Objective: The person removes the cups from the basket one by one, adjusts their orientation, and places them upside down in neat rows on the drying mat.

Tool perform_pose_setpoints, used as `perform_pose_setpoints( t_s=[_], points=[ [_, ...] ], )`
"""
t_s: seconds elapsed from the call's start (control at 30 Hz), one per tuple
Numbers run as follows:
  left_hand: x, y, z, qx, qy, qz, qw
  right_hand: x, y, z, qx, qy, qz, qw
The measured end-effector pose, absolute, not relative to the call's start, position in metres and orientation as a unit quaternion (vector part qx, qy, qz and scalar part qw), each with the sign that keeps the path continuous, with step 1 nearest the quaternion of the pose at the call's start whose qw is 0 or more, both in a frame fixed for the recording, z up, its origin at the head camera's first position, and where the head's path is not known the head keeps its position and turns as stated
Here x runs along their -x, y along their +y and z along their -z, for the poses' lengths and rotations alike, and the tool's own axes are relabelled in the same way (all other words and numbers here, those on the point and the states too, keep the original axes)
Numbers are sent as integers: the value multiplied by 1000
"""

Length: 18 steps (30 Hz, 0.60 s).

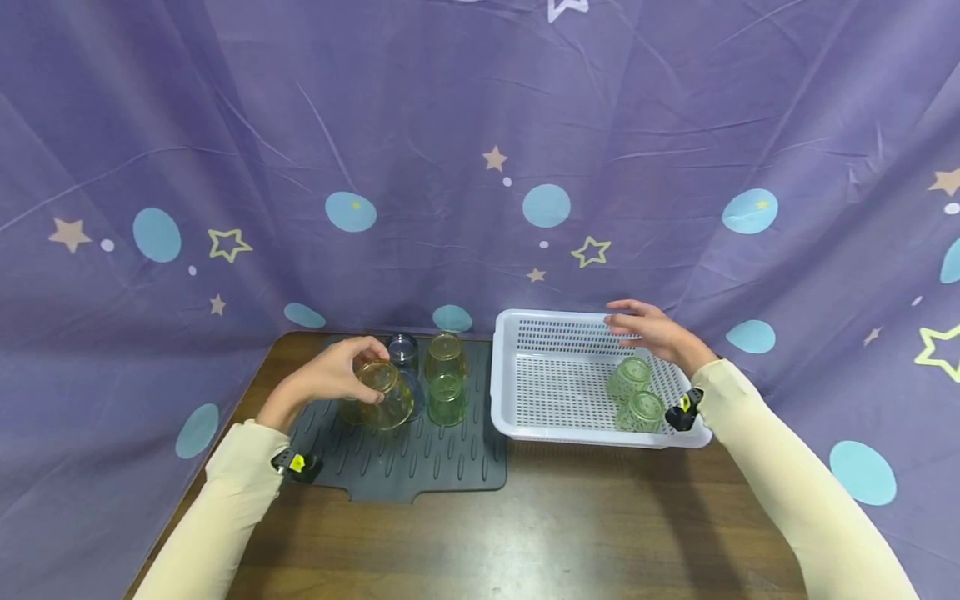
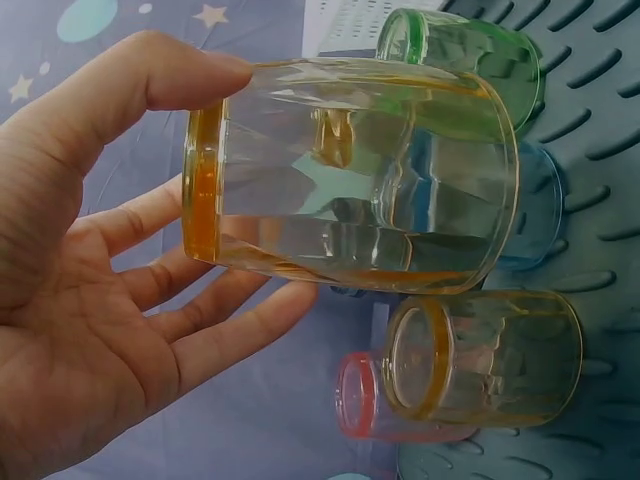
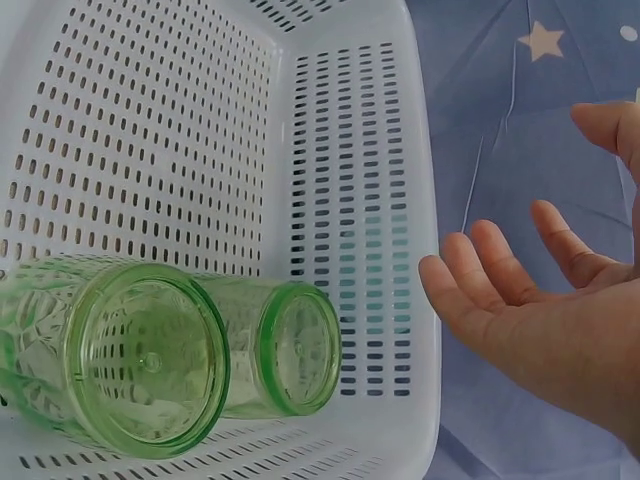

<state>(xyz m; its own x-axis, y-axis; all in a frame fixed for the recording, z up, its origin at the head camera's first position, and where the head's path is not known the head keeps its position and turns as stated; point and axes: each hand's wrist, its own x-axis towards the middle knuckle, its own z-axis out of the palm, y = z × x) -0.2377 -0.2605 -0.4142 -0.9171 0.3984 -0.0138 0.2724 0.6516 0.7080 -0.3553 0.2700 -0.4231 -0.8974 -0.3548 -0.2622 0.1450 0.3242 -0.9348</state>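
Observation:
My left hand [image 1: 333, 373] holds an upside-down amber-tinted glass [image 1: 392, 408] by its thick base, thumb on one side and fingers on the other. In the left wrist view that held glass [image 2: 350, 180] overlaps a green glass [image 2: 470, 60] and a blue glass [image 2: 540, 205] behind it. Another amber glass [image 2: 490, 355] and a pink glass [image 2: 358, 395] stand close by on the dark drying mat [image 1: 390, 471]. Over the right back part of the white basket [image 1: 504, 375], my right hand [image 1: 651, 329] hovers with fingers spread, holding nothing.
Two green glasses, one farther back [image 1: 628, 379] and one nearer [image 1: 642, 412], stand base up in the basket's right side. A yellow glass [image 1: 446, 357] and a dark blue glass [image 1: 402, 352] sit at the mat's back. Behind the wooden table [image 1: 540, 517] hangs a purple curtain [image 1: 450, 108].

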Motion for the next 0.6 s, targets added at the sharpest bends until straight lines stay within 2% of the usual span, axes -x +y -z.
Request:
perform_pose_setpoints(
  t_s=[0.6],
  points=[
    [228,-268,407,-205,905,-361,89,358,277,433,54,796,564,214]
  ],
)
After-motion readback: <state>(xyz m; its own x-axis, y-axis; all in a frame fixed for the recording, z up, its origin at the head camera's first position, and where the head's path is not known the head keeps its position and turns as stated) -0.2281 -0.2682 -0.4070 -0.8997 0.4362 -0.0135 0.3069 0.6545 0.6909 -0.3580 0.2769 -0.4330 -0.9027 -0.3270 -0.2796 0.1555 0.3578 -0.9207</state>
